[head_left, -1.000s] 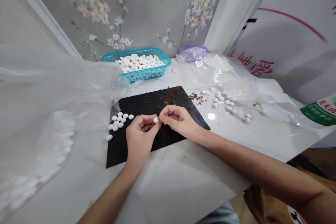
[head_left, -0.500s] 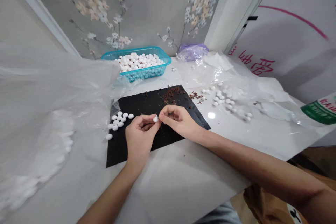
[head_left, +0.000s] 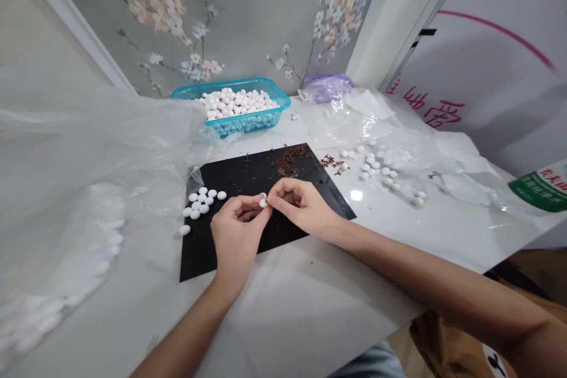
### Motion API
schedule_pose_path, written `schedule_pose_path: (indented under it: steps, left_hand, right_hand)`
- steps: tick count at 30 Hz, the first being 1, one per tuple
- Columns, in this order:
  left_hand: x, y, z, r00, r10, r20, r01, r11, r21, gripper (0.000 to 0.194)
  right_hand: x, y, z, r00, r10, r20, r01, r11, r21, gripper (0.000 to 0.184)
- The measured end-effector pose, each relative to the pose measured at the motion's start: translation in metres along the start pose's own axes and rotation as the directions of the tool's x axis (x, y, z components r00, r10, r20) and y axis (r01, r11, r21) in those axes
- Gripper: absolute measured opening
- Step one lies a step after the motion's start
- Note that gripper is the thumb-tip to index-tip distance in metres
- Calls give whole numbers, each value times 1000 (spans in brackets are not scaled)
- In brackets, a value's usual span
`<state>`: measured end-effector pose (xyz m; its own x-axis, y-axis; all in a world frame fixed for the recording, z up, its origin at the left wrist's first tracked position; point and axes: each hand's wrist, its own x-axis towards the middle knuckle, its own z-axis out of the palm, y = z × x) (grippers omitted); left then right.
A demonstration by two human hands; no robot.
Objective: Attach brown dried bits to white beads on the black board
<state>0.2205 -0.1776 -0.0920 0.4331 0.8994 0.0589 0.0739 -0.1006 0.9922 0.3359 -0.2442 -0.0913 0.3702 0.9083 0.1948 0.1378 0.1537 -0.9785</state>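
Over the black mat (head_left: pixel 230 180), my left hand (head_left: pixel 237 227) pinches a small white ball (head_left: pixel 263 201) between thumb and forefinger. From the other side my right hand (head_left: pixel 301 204) meets it, thumb and forefinger pressed together at the ball. Whatever those right fingertips hold is too small and hidden to name. A group of loose white balls (head_left: pixel 199 202) lies at the mat's left edge. Small brown stem-like pieces (head_left: pixel 290 160) are scattered on the mat's far right part, and some more (head_left: pixel 330 162) lie just off it.
At the back stands a blue-green plastic basket (head_left: pixel 248 124) full of white balls with brown bits. A large clear bag (head_left: pixel 88 248) of white balls fills the left. More balls (head_left: pixel 376 165) and clear plastic lie on the right, near a green-labelled bottle (head_left: pixel 540 189) and a purple packet (head_left: pixel 328 87).
My right fingertips have closed the small gap and now touch the white ball. More of the ball shows between my left fingers. Everything else is as before.
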Motion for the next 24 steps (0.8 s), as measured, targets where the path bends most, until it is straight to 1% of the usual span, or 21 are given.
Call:
schedule_pose_path:
  steps: [7,9,12,14,20,24]
  left_hand:
    - [0,0,-1,1000,0,-4,0,1000,-9,15]
    - [0,0,-1,1000,0,-10,0,1000,-8,14]
    - [0,0,-2,1000,-5,-18,5,1000,-1,13]
    - [-1,0,-2,1000,-10,-24,10,1000,-1,13]
    - [-1,1,-1,999,-21,-24,20,1000,-20,13]
    - [-1,0,-1,1000,-5,-28,4,1000,-13,13]
  right_hand:
    - [-1,0,1,998,20,-61,-21,1000,-2,19]
    - [-1,-1,0,996,58,-68,-58,998,0,20]
    - [-2,-3,0,989,142,-47,-142,990,6,22]
    - [-2,-4,0,985,167,-43,-167,986,4,22]
    - [-2,-3,1,984,168,-63,-166,986,30,22]
    - [-3,-1,3,987,146,-70,-143,989,39,21]
